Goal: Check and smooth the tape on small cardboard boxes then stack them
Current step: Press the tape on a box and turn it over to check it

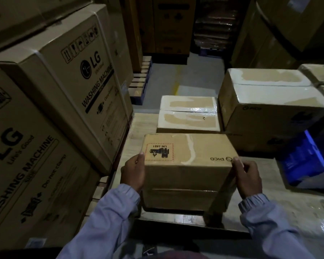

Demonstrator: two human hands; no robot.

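A small cardboard box (187, 165) sits in front of me, gripped on both sides. Its top face shows a red-bordered UN 3481 label, a strip of pale tape down the middle and PICO print. My left hand (134, 171) clasps its left side with the thumb on the top edge. My right hand (248, 177) clasps its right side the same way. Behind it lies a second small box (188, 114) with glossy tape across its top. To the right a taped PICO box (269, 98) rests on top of another box.
Large LG washing machine cartons (60, 86) are stacked close on the left. A blue plastic crate (307, 159) stands at the right. The boxes rest on a flat cardboard-covered surface (138, 128). Tall cartons line the back, with a grey floor aisle (185, 77) between them.
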